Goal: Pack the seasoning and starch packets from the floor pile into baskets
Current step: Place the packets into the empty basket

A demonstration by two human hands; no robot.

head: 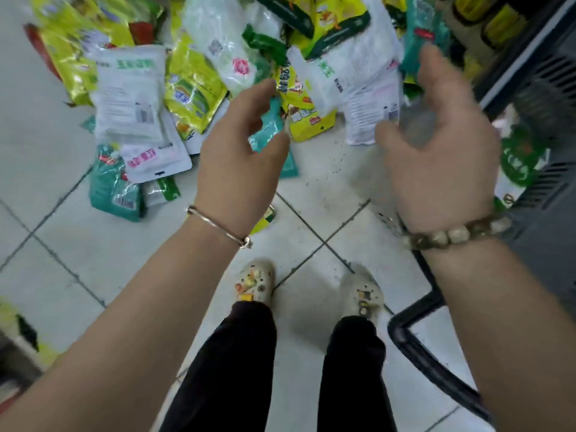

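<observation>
– Packets of seasoning and starch, glossy crinkled plastic pouches in yellow, white, green and teal: where did they lie?
– Heaped on the pale tiled floor, ahead of the cream clogs. A flat white pouch with pink lettering overlapped a teal one.
– And the hands?
– Both hung above the heap's near edge, holding nothing. The left hand, wearing a thin metal bangle, had loosely curled fingers with the thumb apart. The right hand, wearing a beaded bracelet, was blurred, its fingers relaxed and slightly spread.
– Anything crowding them?
– A dark slatted unit on the right, a black tubular frame below it, and dark grit speckling the tiles.
</observation>
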